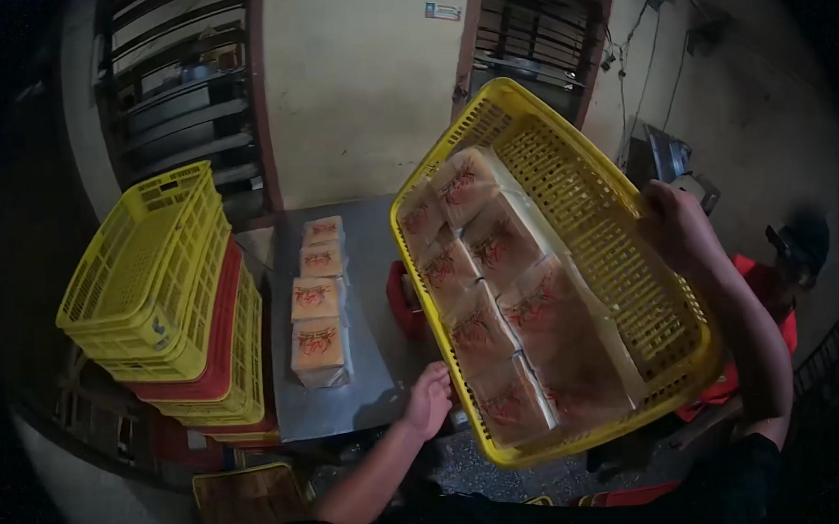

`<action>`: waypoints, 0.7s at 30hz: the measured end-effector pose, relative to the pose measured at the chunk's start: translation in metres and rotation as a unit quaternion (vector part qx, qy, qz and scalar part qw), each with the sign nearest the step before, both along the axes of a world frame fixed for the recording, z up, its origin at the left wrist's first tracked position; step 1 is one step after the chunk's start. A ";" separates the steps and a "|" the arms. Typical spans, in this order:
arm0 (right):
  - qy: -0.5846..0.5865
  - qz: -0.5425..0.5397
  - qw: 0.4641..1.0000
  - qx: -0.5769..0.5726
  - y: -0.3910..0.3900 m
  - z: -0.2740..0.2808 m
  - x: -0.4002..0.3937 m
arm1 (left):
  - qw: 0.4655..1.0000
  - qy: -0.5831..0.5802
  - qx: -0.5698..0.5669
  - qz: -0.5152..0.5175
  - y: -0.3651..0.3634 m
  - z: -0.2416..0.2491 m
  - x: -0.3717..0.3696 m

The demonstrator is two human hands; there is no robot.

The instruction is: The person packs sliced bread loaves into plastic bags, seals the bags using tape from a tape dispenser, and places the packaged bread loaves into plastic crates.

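A yellow plastic crate (614,225) hangs tilted in front of me, with several wrapped bread loaves (533,299) in two rows along its left side. My right hand (675,227) is closed on the crate's right rim. At the crate's lower left edge is my left hand (430,399), its fingers curled against the rim. To the left, several wrapped loaves (315,297) with red print stand in a line on the metal table (300,412).
Stacked yellow and red crates (143,265) stand left of the table. Below them is another crate (247,504) on the floor. A person in red with a dark cap (802,241) is at the right. A red object (402,300) shows behind the held crate.
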State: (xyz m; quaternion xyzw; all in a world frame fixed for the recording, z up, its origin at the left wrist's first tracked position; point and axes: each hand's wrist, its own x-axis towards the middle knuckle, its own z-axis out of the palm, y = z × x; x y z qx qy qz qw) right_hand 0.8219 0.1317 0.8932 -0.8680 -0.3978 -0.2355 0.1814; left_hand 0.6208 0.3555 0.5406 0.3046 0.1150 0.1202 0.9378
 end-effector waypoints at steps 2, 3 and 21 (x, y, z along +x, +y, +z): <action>0.012 0.028 0.999 0.012 -0.006 0.008 -0.049 | 0.999 -0.039 -0.006 -0.030 -0.007 -0.002 -0.051; -0.015 0.032 0.999 0.007 -0.008 0.007 -0.071 | 0.997 -0.064 -0.018 -0.038 -0.009 -0.004 -0.077; 0.111 0.400 0.910 0.015 0.147 -0.108 -0.247 | 0.906 0.013 -0.050 0.421 -0.090 -0.082 -0.372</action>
